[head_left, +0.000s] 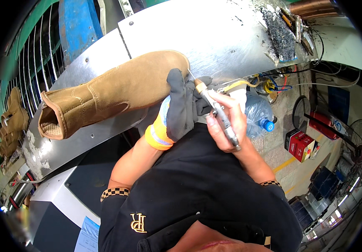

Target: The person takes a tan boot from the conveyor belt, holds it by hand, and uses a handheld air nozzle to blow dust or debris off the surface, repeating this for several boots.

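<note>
A tan suede boot [118, 90] lies on its side above the metal table, its open shaft toward the left and its toe toward the middle. My left hand [180, 110], in a dark grey glove with an orange cuff, is closed around the toe end from the near side. Bare fingers of my right hand [231, 119] grip a pen-shaped metal tool [213, 102] with a brass collar and a thin tip. That tip points up and left at the boot's toe edge; whether it touches I cannot tell.
The shiny metal table [214, 38] curves across the top, with a blackened patch [279, 35] at its right. More tan boots [13, 122] hang by a wire rack at the left. On the right are a clear plastic bottle [258, 111], a red box [299, 145] and a fan [355, 138].
</note>
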Motion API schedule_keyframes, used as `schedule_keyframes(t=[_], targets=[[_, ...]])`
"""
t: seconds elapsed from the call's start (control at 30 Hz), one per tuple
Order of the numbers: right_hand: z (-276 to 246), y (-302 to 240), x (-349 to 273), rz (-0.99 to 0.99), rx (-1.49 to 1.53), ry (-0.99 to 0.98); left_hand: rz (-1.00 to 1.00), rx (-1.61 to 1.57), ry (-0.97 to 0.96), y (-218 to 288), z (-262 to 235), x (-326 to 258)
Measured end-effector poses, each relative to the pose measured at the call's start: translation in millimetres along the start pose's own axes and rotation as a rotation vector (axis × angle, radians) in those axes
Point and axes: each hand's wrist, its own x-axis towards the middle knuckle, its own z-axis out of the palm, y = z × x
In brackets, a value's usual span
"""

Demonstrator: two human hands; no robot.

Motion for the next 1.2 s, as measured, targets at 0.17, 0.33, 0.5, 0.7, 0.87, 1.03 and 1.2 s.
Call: schedule_keyframes(t=[0.17,0.33,0.5,0.7,0.87,1.03,1.2], targets=[[5.3,2.0,-10.7,-0.040,-0.075,-0.029,0.020,-0.205,0.015,-8.2,-0.4,3.8],[-26.8,24.2,-11.5,0.211,0.448,-0.050,0.298,1.165,-0.208,32.8,-28.4,-39.9],[-95.6,49.7,15.3,0.075,0.141,0.382,0.575,0.825,0.034,131.9,-65.7,-167.5],[-130.2,75.7,35.8,0.194,-0.030,0.565,0.541,1.538,0.601,163.0,-97.1,-180.6],[-133.6,69.0,36.0,0.066,0.311,0.543,0.289,1.696,0.441,167.5,-14.5,-144.7],[-126.9,91.0,86.1,-0.026,0.527,0.629,0.613,1.411,0.603,148.3,-20.7,-119.3],[-123.7,103.0,86.4,-0.001,0.301,0.664,0.827,1.031,0.546,185.5,12.3,34.3]])
